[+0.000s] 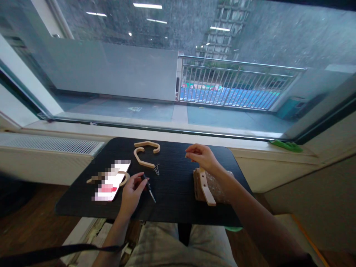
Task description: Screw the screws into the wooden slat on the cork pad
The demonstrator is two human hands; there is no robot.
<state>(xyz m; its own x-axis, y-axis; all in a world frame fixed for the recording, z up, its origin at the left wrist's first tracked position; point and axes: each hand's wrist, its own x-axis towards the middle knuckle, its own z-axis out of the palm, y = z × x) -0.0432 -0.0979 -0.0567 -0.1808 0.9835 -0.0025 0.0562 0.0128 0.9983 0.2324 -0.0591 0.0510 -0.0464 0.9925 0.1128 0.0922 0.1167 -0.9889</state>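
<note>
A small black-handled screwdriver [150, 191] is in my left hand [131, 195], its metal shaft slanting down to the right over the dark table. My right hand [204, 158] is raised over the table's right side, thumb and fingertips pinched together; whatever they hold is too small to name. Below that wrist, a pale wooden strip with holes [206, 192] lies across a brown, plastic-wrapped bundle [221, 185], its far end partly covered by the hand. Several loose screws [157, 169] lie at the tip of a curved wooden hook [143, 162]. Behind it rests another wooden hook [148, 144].
A lit phone [107, 187], partly pixelated, lies at the left of the black table [172, 205], with another wooden hook [127, 179] against it. Beyond the table are a radiator [52, 144], a window sill and a large window. A green cloth [286, 145] sits on the sill.
</note>
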